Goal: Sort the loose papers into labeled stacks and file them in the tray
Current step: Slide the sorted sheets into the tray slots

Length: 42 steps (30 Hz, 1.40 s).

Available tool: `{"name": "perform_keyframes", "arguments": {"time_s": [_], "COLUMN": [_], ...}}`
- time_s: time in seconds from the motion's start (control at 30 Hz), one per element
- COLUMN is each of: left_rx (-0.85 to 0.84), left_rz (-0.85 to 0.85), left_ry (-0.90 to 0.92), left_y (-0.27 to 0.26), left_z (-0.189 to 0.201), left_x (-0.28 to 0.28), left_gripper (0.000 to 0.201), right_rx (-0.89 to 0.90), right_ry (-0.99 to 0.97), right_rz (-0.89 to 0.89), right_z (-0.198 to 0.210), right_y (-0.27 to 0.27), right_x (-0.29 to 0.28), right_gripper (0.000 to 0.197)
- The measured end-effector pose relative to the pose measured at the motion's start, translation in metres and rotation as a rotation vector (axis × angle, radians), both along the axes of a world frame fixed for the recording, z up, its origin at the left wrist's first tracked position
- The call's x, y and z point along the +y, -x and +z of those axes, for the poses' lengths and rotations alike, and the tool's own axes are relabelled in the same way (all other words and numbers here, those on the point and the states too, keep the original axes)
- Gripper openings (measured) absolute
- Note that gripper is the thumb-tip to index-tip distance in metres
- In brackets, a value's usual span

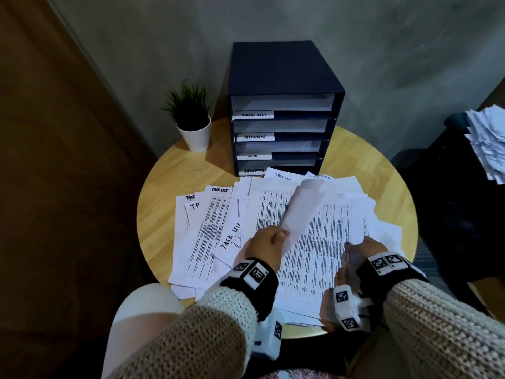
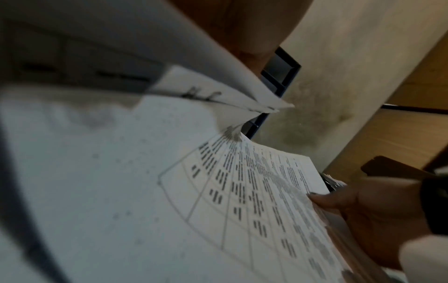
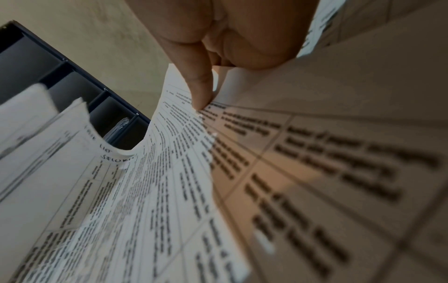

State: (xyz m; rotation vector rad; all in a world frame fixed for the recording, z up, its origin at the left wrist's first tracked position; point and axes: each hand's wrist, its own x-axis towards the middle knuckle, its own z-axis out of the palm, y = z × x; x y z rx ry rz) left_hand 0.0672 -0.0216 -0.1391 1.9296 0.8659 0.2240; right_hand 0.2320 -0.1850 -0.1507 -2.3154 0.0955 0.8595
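Head cam, nearest first: two knit sleeves w/ wrist rigs are seen at the bottom. The left hand (image 1: 266,243) is closed round the lower edge of a curled sheet (image 1: 300,209), which is lifted and bowed up off the pile; its fingers are curled onto that sheet, thumb side hidden. The right hand (image 1: 363,248) is wrapped round the right edge of a stack of printed table sheets (image 1: 314,258) – in the right wrist cam one of its fingers (image 3: 200,84) is pressed down on the top page w/ more pages tucked under the palm, so a pinch-type hold on the stack.

Loose papers (image 1: 213,228) are fanned over the round wood surface (image 1: 158,209), mostly left and centre; several are marked "TASK LIST" by hand, one at the back reads "SECURITY" as far as can be made out.

Behind the pile, touching its far edge, a dark 4-slot tray (image 1: 284,110) is stood upright; labels read TASK LIST, ADMIN, H.R, bottom one partly covered. Just left of it a small potted plant (image 1: 191,119) is set. Far right, off the surface, another heap of white paper (image 1: 489,143) is seen.
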Motion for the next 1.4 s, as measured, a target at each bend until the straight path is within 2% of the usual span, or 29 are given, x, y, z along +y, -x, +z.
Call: {"name": "perform_keyframes", "arguments": {"time_s": [0.07,0.17,0.27,0.37,0.5,0.57,0.67,0.8,0.9,1.03,1.2,1.27,1.33,1.4], "left_rx": [0.041,0.214,0.271,0.377,0.516,0.481,0.330,0.237,0.231,0.282,0.328,0.364,0.388,0.404], "left_rz": [0.083,0.187,0.243,0.243,0.174,0.233,0.366,0.423,0.367,0.224,0.122,0.078,0.034,-0.007], "left_ry": [-0.019,-0.131,0.010,0.057,0.042,0.055,0.114,0.105,0.118,0.050,0.089,0.105,0.103,0.084], "left_y": [-0.002,-0.002,0.000,-0.001,0.001,0.000,-0.003,-0.002,0.002,0.013,0.022,0.025,0.026,0.027], "left_z": [-0.001,-0.003,-0.010,-0.014,-0.013,-0.014,-0.016,-0.013,-0.011,-0.008,0.005,0.008,0.009,0.011], "left_x": [0.010,0.029,0.040,0.049,0.053,0.053,0.047,0.038,0.038,0.050,0.062,0.059,0.052,0.044], "left_gripper": [0.016,0.016,0.037,0.060,0.059,0.056,0.048,0.047,0.054,0.034,0.047,0.046,0.039,0.032], "right_rx": [0.017,0.031,0.032,0.029,0.046,0.041,0.045,0.064,0.070,0.041,0.025,0.004,-0.015,-0.070], "right_ry": [-0.024,-0.067,-0.073,-0.090,-0.115,-0.121,-0.128,-0.148,-0.160,-0.151,-0.107,-0.076,-0.048,0.011], "right_rz": [-0.005,-0.058,-0.058,-0.068,-0.086,-0.100,-0.125,-0.144,-0.182,-0.168,-0.087,-0.081,-0.139,-0.023], "right_z": [-0.003,-0.001,-0.001,0.001,0.004,0.006,0.007,0.007,0.005,0.004,0.007,0.011,0.011,0.013], "right_y": [-0.002,-0.002,0.000,0.001,0.004,0.005,0.006,0.006,0.004,0.004,0.008,0.011,0.011,0.013], "right_x": [0.000,-0.001,0.000,0.000,0.000,0.001,0.000,0.002,0.001,0.002,0.001,0.005,0.005,0.003], "right_gripper": [0.048,0.049,0.049,0.045,0.044,0.044,0.043,0.044,0.045,0.046,0.044,0.045,0.055,0.059]}}
